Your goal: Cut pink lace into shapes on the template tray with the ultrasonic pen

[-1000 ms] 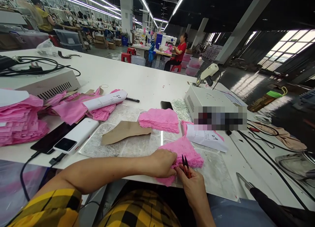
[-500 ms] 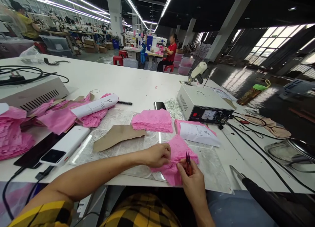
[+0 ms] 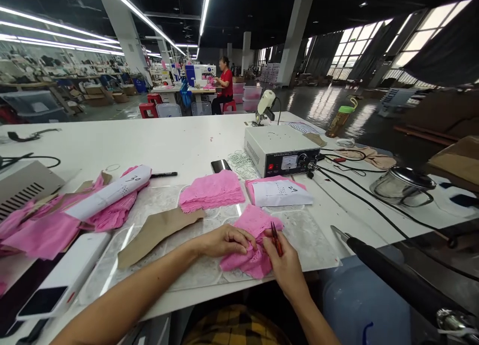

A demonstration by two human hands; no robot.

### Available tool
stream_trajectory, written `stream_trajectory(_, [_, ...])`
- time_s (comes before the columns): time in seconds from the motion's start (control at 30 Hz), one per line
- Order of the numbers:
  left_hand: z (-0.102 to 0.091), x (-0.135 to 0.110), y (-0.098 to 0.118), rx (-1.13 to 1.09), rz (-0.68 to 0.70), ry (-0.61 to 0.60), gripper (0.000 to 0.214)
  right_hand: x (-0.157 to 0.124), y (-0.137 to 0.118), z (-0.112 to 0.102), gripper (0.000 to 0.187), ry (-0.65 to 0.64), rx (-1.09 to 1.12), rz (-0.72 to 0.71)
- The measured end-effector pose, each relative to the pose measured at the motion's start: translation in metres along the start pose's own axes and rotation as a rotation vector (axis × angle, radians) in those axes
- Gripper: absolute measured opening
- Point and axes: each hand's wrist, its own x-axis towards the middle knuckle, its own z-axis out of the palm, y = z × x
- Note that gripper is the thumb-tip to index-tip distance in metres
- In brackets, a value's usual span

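The pink cloth [image 3: 249, 266] lies crumpled between the two hands, near the front edge of the worktop [image 3: 160, 140], over a clear, marked mat [image 3: 307, 237]. The left hand [image 3: 230, 241] comes in from the left with its thumb and fingers closed on the cloth's upper left part; most of the cloth hangs below and to the right of these fingers, bunched into folds. The right hand [image 3: 283, 257] stands at the cloth's other side. Its fingers are curled around a pair of red-handled snips [image 3: 277, 241], whose dark blades point up and away from the person. The right thumb reaches to the cloth's right edge, but whether it pinches the fabric there cannot be told.

Just behind the fingers, more pink fabric [image 3: 256, 216] lies flat, meeting the bunched cloth; where one ends and the other begins is unclear. Farther back sits a neat pink stack [image 3: 212, 189], apart from both hands, and to its right a folded white paper [image 3: 280, 192] marked 29 rests on pink pieces. A brown curved sheet [image 3: 159, 231] lies left of the stack, beyond the left forearm.
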Motion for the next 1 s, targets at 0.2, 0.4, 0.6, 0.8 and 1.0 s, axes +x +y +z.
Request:
stream_trajectory(0.2, [-0.001,-0.004,0.003,-0.033,-0.044,-0.003,0.039,-0.029,0.002,-0.008,0.061,-0.268,0.242,0.388])
stream_trajectory(0.4, [-0.001,-0.003,-0.001,-0.028,-0.077,0.027,0.04,-0.038,-0.004,-0.006,0.057,-0.392,0.222,0.428])
stream_trajectory(0.6, [-0.001,-0.004,-0.004,-0.059,-0.027,0.016,0.035,-0.034,-0.005,0.0,0.061,-0.382,0.237,0.457])
stream_trajectory(0.8, [-0.002,-0.004,-0.004,-0.06,-0.002,0.009,0.031,-0.033,-0.006,0.0,0.061,-0.38,0.206,0.456])
stream_trajectory(1.0, [-0.001,-0.004,-0.004,-0.08,0.001,0.007,0.029,-0.032,-0.007,0.0,0.067,-0.381,0.186,0.476])
